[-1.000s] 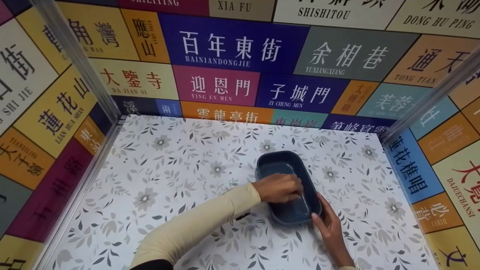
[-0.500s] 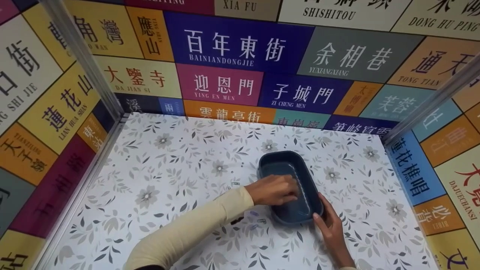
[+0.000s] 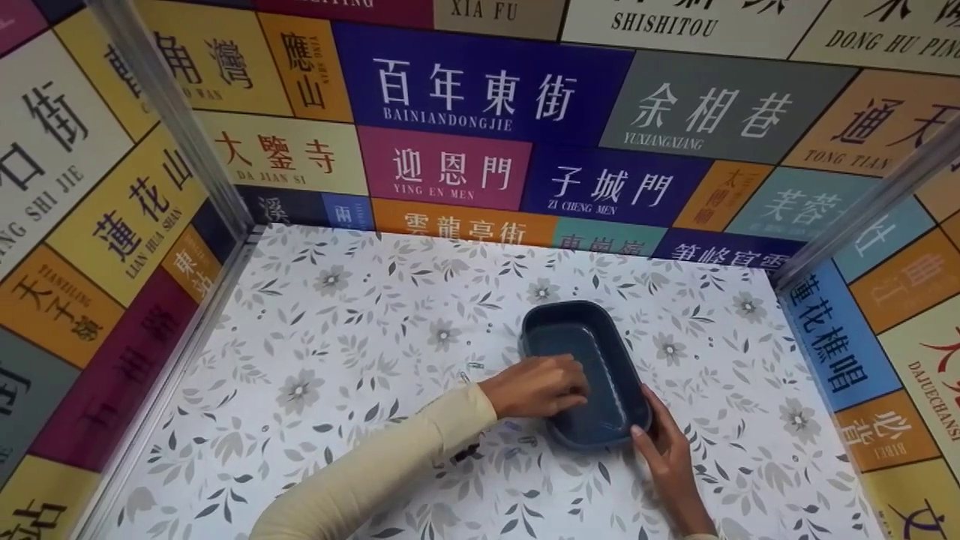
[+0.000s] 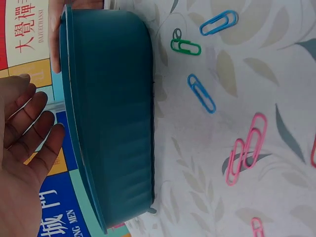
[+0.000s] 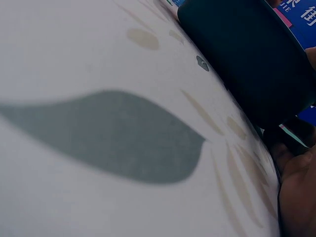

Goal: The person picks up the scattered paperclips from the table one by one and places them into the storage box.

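A dark blue-green plastic bin [image 3: 559, 309] stands on the flowered table cover, right of middle. My left hand [image 3: 538, 386], in a cream sleeve, hovers over the bin's left rim. In the left wrist view the left hand [image 4: 24, 128] has its fingers straight and relaxed, holding nothing, beside the bin [image 4: 113, 123]. My right hand [image 3: 664, 454] grips the bin's near right corner, thumb on the rim. In the right wrist view the bin [image 5: 242, 54] shows as a dark wall, with part of the right hand [image 5: 298, 192] below it.
Loose paper clips lie on the cover left of the bin: pink ones [image 4: 247, 148], a blue one [image 4: 201, 93], a green one [image 4: 186, 47]. A black clip [image 3: 465, 452] lies by my left sleeve. Walls covered in coloured sign panels [image 3: 450, 172] enclose the table on three sides.
My left hand has drawn back a little to the left, from over the bin's inside toward its left rim. The right hand and the bin have stayed put.
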`<action>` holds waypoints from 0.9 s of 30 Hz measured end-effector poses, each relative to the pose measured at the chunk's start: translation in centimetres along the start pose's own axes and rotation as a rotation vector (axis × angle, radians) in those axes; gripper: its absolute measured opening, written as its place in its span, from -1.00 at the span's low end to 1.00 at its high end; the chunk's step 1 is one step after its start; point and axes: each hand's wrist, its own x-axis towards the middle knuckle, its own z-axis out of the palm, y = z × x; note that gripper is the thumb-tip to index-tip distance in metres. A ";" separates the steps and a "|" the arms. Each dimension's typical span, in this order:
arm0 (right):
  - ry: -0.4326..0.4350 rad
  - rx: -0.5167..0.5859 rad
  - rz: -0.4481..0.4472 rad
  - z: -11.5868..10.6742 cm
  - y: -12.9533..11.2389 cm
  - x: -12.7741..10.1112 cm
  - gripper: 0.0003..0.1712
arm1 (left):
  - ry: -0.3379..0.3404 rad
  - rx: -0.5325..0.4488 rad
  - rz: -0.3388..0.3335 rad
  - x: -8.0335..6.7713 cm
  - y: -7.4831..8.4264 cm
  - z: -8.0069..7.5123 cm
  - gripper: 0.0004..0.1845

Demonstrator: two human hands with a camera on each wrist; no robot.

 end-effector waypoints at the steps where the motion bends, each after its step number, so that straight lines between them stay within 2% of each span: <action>1: 0.001 -0.003 -0.002 0.0 0.0 0.0 -0.26 | 0.003 -0.007 -0.003 -0.1 0.0 0.0 -0.81; 7: 0.005 -0.012 -0.009 -0.1 -0.1 0.0 -0.27 | 0.055 -0.071 -0.007 -0.8 -0.2 0.4 -0.85; 11: -0.001 0.008 -0.007 -0.1 -0.1 -0.1 -0.27 | 0.116 -0.154 -0.004 -1.3 -0.4 0.4 -0.86; 15: 0.001 -0.007 0.001 -0.1 0.1 -0.1 -0.26 | 0.163 -0.253 -0.037 -1.8 -0.5 0.1 -0.83; 20: 0.005 -0.027 -0.002 -0.1 0.2 -0.1 -0.26 | 0.180 -0.327 -0.084 -2.4 -0.5 0.0 -0.82; 27: 0.001 -0.026 -0.023 -0.2 0.3 -0.1 -0.27 | 0.209 -0.361 -0.110 -3.4 -0.8 0.5 -0.86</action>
